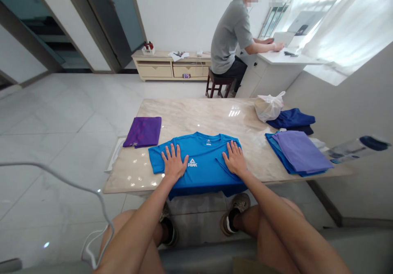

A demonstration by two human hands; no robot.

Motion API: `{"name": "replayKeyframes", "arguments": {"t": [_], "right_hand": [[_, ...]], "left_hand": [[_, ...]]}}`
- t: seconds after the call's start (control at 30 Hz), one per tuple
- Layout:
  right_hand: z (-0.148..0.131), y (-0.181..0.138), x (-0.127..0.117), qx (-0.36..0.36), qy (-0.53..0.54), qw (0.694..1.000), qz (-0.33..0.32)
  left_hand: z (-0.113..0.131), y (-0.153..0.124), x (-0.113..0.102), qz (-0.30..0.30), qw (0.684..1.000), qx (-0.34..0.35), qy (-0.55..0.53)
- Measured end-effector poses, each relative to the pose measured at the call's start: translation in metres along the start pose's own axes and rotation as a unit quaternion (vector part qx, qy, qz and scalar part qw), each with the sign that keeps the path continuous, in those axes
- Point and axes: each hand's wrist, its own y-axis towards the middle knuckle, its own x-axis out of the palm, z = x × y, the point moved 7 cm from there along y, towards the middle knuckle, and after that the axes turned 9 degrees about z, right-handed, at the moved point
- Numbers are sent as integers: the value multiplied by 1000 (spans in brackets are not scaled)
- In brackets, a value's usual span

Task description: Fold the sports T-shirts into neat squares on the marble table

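A bright blue T-shirt (202, 153) with a white logo lies face up across the near edge of the marble table (196, 114), its hem hanging over the front. My left hand (174, 162) rests flat on the shirt's left chest, fingers spread. On the shirt's right side my right hand (234, 158) is also pressed flat, fingers apart. Neither hand holds anything.
A folded purple garment (143, 131) lies at the table's left. At the right sit a stack of lilac and blue folded clothes (299, 153), a dark blue garment (291, 119) and a white plastic bag (268, 107). A person in a grey shirt (230, 36) sits at a far desk. A white cable (76, 188) hangs at left.
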Motion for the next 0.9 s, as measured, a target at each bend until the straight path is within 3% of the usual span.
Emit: {"name": "replayKeyframes", "arguments": {"t": [0.4, 0.47, 0.53, 0.63, 0.8, 0.9], "right_hand": [[10, 93, 19, -21, -5, 1000, 19], [9, 101, 18, -16, -13, 1000, 14], [5, 105, 13, -12, -21, 1000, -11], [-6, 105, -2, 0, -34, 997, -64], [-41, 80, -53, -35, -45, 998, 2], [-46, 56, -67, -15, -50, 999, -9]], "left_hand": [[5, 89, 19, 22, 999, -43, 4], [5, 98, 19, 8, 999, -42, 5], [5, 104, 16, -43, 998, -34, -6], [-1, 98, 4, -111, 993, -23, -30], [-36, 63, -27, -36, 997, -72, -11], [-53, 46, -29, -51, 993, -109, -3]]}}
